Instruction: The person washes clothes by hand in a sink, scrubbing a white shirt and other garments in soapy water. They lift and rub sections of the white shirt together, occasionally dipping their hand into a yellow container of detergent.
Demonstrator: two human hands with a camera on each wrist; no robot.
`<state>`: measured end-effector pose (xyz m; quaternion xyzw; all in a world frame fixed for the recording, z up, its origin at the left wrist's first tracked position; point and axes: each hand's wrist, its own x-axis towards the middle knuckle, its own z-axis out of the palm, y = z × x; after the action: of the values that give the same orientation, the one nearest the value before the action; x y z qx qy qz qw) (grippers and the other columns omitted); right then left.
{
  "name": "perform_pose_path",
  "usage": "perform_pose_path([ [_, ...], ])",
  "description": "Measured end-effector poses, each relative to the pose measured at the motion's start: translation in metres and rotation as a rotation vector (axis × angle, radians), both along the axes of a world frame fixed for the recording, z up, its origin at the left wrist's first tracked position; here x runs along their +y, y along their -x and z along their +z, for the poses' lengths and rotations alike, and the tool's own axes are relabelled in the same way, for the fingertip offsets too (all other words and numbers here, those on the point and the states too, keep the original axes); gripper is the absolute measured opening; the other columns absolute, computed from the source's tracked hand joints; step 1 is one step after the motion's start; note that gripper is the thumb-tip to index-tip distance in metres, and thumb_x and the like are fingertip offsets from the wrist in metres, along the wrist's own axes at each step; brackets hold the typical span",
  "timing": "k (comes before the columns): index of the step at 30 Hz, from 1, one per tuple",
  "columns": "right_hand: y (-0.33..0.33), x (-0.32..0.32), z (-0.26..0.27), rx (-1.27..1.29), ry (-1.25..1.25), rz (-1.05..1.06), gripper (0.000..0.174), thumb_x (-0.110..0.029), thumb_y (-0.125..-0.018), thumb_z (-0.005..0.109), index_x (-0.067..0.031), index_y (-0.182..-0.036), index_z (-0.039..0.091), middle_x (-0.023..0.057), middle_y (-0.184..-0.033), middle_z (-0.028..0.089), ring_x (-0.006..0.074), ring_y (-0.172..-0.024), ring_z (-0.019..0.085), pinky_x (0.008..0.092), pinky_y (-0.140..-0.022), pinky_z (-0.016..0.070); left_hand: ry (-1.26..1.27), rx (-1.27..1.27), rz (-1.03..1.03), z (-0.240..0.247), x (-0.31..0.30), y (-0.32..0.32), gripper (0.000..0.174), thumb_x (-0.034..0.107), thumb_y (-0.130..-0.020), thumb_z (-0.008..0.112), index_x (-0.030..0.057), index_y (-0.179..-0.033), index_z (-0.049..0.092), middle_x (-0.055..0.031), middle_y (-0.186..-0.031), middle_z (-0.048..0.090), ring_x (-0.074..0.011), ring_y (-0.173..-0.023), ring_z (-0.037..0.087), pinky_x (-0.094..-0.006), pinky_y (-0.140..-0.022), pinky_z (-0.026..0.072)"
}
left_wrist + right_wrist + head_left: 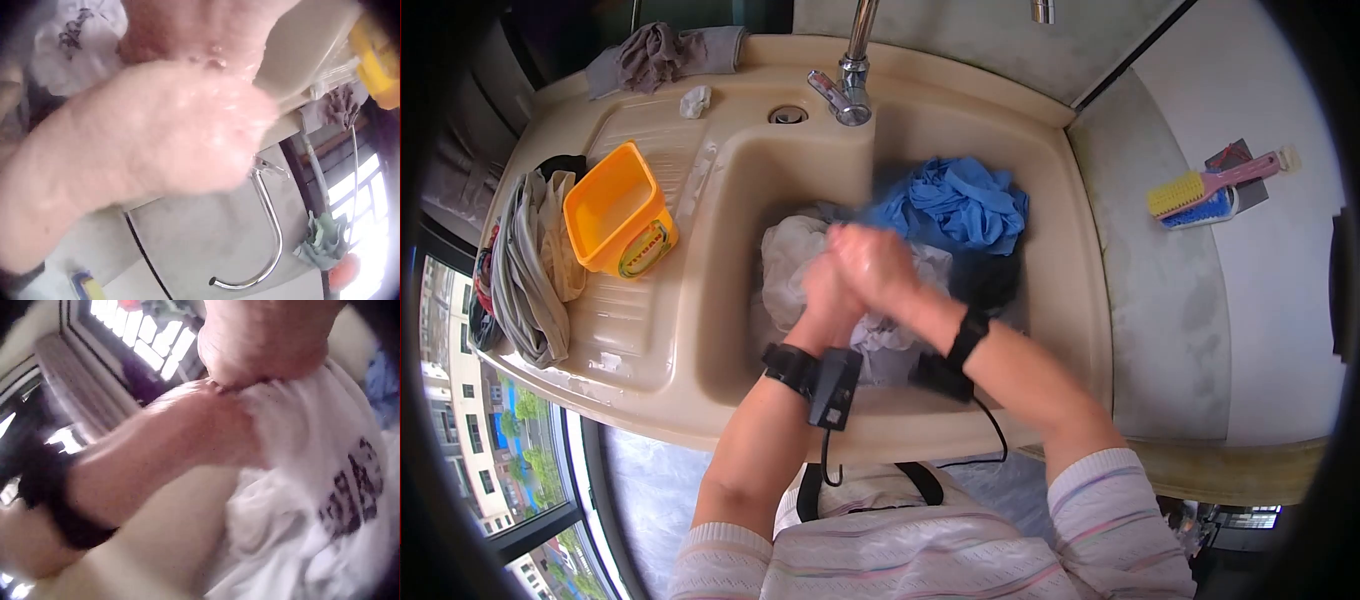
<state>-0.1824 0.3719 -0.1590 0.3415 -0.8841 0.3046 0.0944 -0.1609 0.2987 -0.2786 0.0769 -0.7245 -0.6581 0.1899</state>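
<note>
My left hand (828, 287) and right hand (878, 264) are pressed together over the sink basin, blurred in the head view. Both grip a wet white garment (312, 431) with dark printed lettering, bunched between them. Its loose part hangs below the hands in the right wrist view. The right fist (187, 125) covers much of the left wrist view, drops of water on the skin beside it. More white cloth (788, 262) lies in the basin under the hands. Behind them sits a bundled blue cloth (965, 205), with a black cloth (990, 282) beside it.
A chrome faucet (855, 85) rises at the sink's back. On the ribbed drainboard stand an orange tub (610, 205) and a heap of grey and beige clothes (530, 270). Grey rags (665, 58) lie at the back left corner. Brushes (1200, 195) rest on the right-hand counter.
</note>
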Motion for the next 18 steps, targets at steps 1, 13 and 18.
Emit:
perform_pose_path([
  [1, 0.013, 0.003, -0.009, -0.086, -0.044, -0.106, 0.028, -0.025, -0.083, 0.049, -0.0087, -0.061, 0.056, 0.0144, -0.058, 0.057, 0.0332, -0.056, 0.058, 0.0425, -0.052, 0.0461, -0.616, -0.186, 0.055, 0.047, 0.011, -0.006, 0.026, 0.030, -0.091, 0.042, 0.0089, -0.083, 0.055, -0.0023, -0.087, 0.056, -0.0163, -0.078, 0.052, -0.0282, -0.068, 0.0424],
  [13, 0.039, 0.035, -0.009, -0.122, -0.138, -0.173, 0.040, -0.037, -0.084, 0.045, -0.0059, -0.066, 0.060, 0.0176, -0.067, 0.059, 0.0367, -0.064, 0.057, 0.0447, -0.057, 0.0451, -0.977, -0.413, -0.077, 0.108, 0.001, -0.015, 0.022, 0.024, -0.077, 0.064, 0.0053, -0.077, 0.052, -0.0045, -0.076, 0.052, -0.0147, -0.068, 0.052, -0.0283, -0.061, 0.0435],
  [18, 0.060, 0.065, 0.003, -0.285, 0.008, -0.205, 0.043, -0.042, -0.079, 0.055, -0.0020, -0.062, 0.057, 0.0175, -0.059, 0.056, 0.0324, -0.054, 0.055, 0.0398, -0.050, 0.0414, -0.168, -0.593, -0.398, 0.129, -0.004, -0.019, 0.015, 0.015, -0.069, 0.066, 0.0037, -0.070, 0.055, -0.0028, -0.067, 0.052, -0.0124, -0.064, 0.050, -0.0243, -0.058, 0.0409],
])
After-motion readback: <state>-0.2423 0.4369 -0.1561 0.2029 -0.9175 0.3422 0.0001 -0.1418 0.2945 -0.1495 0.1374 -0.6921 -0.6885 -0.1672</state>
